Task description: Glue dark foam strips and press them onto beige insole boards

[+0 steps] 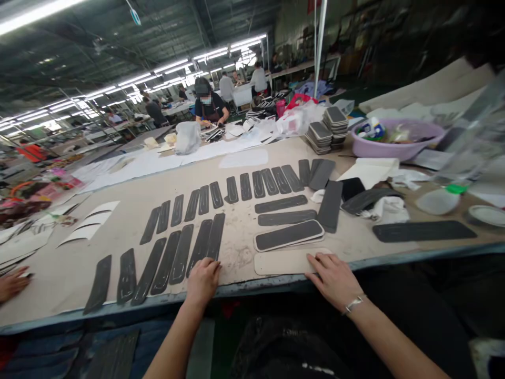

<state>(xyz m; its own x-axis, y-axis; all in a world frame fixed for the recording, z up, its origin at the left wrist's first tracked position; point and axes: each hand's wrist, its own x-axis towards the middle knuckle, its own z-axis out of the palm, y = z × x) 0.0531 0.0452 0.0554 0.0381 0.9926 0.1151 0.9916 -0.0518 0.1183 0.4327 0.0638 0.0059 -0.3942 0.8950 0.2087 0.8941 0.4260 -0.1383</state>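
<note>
In the head view, at the lower centre of the frame, the left hand (202, 280) rests with fingers together and curled on the near ends of the long dark strips (182, 255), while the right hand (334, 279) lies flat, fingers slightly apart, on the beige pad (282, 261) near the table edge (252, 287). These pieces look thin, light and bendable, so I judge a pinch at the near end is best. Open table surface shows between the two hands, but a white-rimmed dark pad (289, 235) lies just behind the beige one, and another person's hand (11, 283) is at the far left

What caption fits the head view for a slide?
Left hand rests by dark strips; right hand touches a beige pad at the table edge.
</note>
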